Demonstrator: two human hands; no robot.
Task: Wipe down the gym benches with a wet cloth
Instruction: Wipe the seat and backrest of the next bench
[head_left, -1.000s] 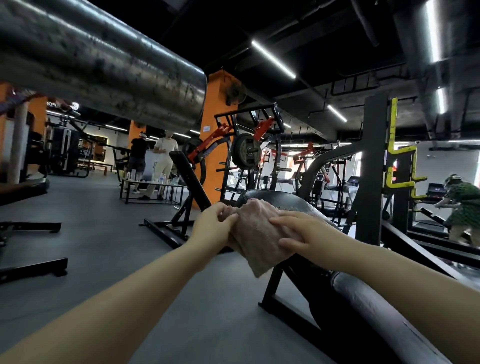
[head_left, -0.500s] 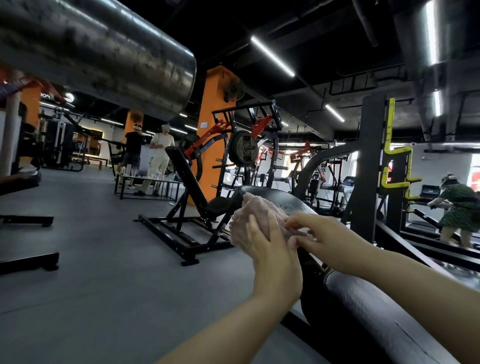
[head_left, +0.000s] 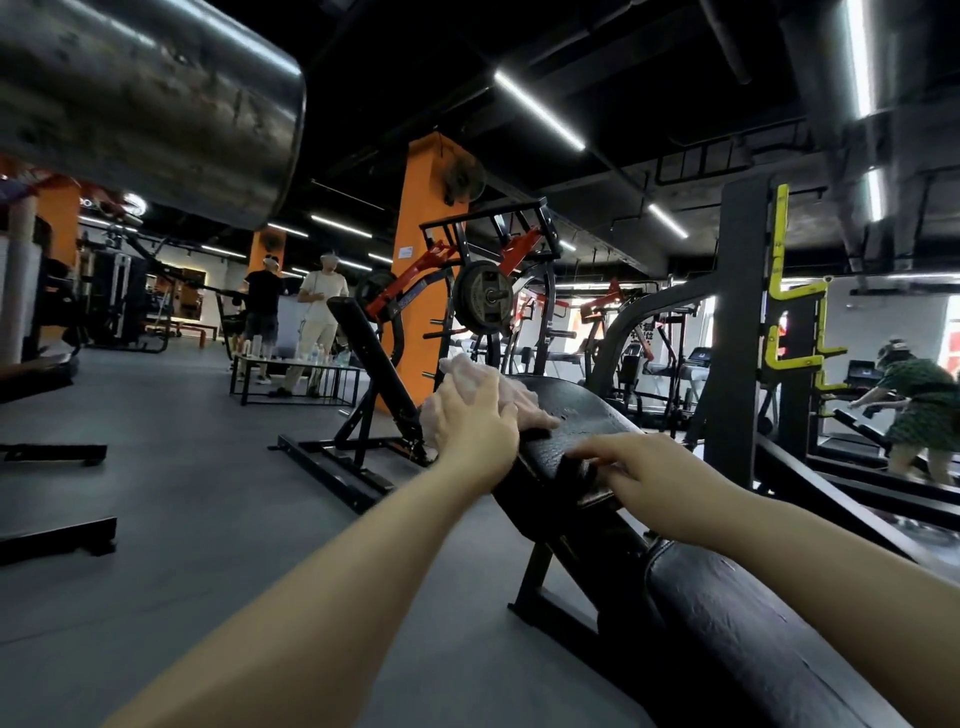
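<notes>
Cloth: pale crumpled wet cloth (head_left: 511, 397) lay on the far end of the black padded bench (head_left: 587, 415), where I saw it.
Left hand: my left hand (head_left: 475, 418) pressed flat on the cloth, fingers spread, not clenched.
Right hand: my right hand (head_left: 641, 470) rested on the pad nearer me, fingers straight, grasping nothing.
Behind: an orange pillar (head_left: 421, 218) stood well apart.

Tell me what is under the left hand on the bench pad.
The left hand presses the pale cloth onto the black bench pad. Cloth edges show around the fingers; the part beneath the palm, and the pad under it, are covered.
</notes>
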